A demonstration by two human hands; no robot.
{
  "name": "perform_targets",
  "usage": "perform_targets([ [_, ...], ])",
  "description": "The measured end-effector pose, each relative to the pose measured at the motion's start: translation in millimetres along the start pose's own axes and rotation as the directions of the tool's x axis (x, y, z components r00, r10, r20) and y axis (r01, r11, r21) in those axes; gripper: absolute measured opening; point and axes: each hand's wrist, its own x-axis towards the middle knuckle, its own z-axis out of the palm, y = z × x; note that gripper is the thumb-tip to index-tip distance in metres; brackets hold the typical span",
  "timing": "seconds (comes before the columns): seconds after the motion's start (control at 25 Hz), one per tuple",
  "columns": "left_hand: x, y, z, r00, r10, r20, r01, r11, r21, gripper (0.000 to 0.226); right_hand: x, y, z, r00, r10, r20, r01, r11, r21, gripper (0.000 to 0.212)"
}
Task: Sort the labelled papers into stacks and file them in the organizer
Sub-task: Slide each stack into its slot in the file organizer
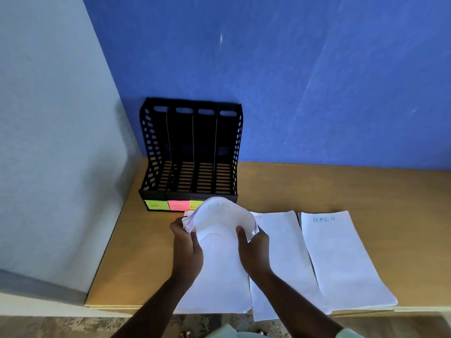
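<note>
Blue wall (317, 81) behind, grey panel (48, 142) to the left, wooden desk (317, 189) below.

Fingers: left hand (186, 252) curls round the left edge of a bundle of papers (219, 220); the right hand (253, 252) curls round its right edge, thumb on the top sheet. Both grip it. The bundle is bowed upward into an arch, lifted off the desk at its far end, faint lettering on the top sheet reading roughly "HR". Its near end runs down toward the desk edge; whether that part belongs to the held bundle or to a separate stack beneath cannot be told.

Just right of the hands: a flat stack (285, 259), red heading partly hidden, ending "NCE". Further right, close beside it: a stack headed "ADMIN" (341, 259) in blue. Both lie flat and overhang the near desk edge slightly.

Behind the bundle: black four-slot organizer (190, 152) standing against the wall in the corner. All slots hold nothing. Sticky labels (168, 205) on its front lip: yellow "HR", pink, yellow; the right ones are partly covered by the raised papers.
</note>
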Motion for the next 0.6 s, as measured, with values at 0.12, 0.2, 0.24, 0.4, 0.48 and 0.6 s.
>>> perform_targets([
  [0.12,7,-4,1,0.999,-0.034,-0.041,0.033,0.999,-0.024,0.017,5,-2,0,1.000,-0.020,0.003,0.020,1.000,0.008,0.020],
  [0.2,5,-5,0,0.996,-0.061,-0.059,0.060,0.998,-0.030,0.016,7,4,0,0.997,-0.018,0.078,0.020,1.000,-0.021,0.027],
  [0.24,4,-6,0,0.996,-0.070,-0.063,0.068,0.997,-0.029,0.015,8,8,2,0.993,0.000,0.122,0.006,0.999,-0.044,0.029],
  [0.4,7,7,-5,0.997,-0.061,-0.042,0.055,0.990,-0.131,0.011,22,8,4,0.983,0.166,0.075,-0.169,0.985,0.035,0.008],
  [0.48,11,19,-15,0.998,-0.063,0.003,0.061,0.962,-0.266,0.011,38,-2,-2,0.972,0.211,0.100,-0.226,0.959,0.171,0.010],
  [0.6,20,31,-38,0.981,-0.071,0.178,0.142,0.895,-0.424,0.023,63,-22,-12,0.963,0.146,0.227,-0.211,0.931,0.298,0.021],
])
